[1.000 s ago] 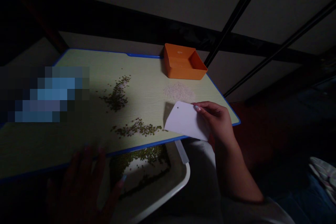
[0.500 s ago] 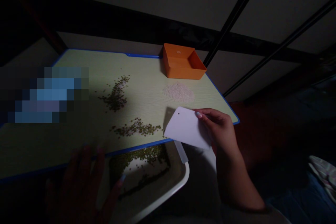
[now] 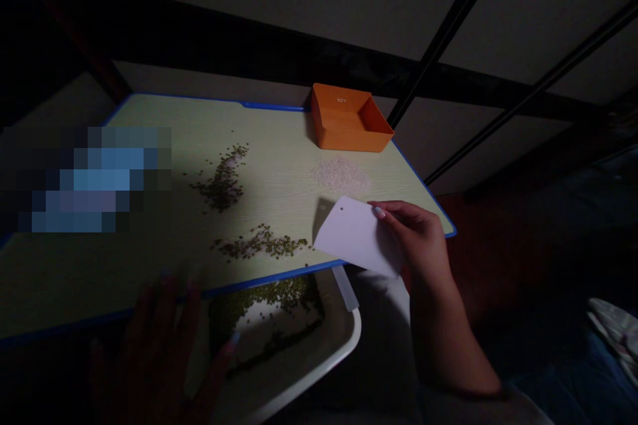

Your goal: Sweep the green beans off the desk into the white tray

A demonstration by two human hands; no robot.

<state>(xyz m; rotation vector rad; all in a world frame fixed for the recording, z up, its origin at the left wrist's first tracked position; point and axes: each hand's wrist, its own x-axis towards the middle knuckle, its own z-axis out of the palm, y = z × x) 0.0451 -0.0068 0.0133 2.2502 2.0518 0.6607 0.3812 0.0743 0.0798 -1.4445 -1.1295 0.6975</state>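
Note:
Between the thumb and fingers of my right hand (image 3: pixel 416 232) is a flat white card (image 3: pixel 356 236) with a small hole near one corner. The card is tilted over the table's front edge. To its left lies a loose strip of green beans (image 3: pixel 264 242) mixed with white grains. Farther back is a second mixed pile (image 3: pixel 222 182), and a heap of white grains (image 3: pixel 341 174) lies beyond the card. My left hand (image 3: pixel 159 339), dim in shadow, has its fingers spread by the front edge, over the left side of a white tub (image 3: pixel 349 339) with green beans inside.
An orange open box (image 3: pixel 349 119) stands at the back right of the pale, blue-edged table (image 3: pixel 279 136). A pixelated patch covers something bluish at the left. Dark-framed panels (image 3: pixel 488 86) rise behind. Fabric and a patterned item (image 3: pixel 615 325) are at the lower right.
My right hand has lifted the card slightly up and away from the table's front edge. A few beans beside the card's left corner have shifted. My left hand stays nearly in place.

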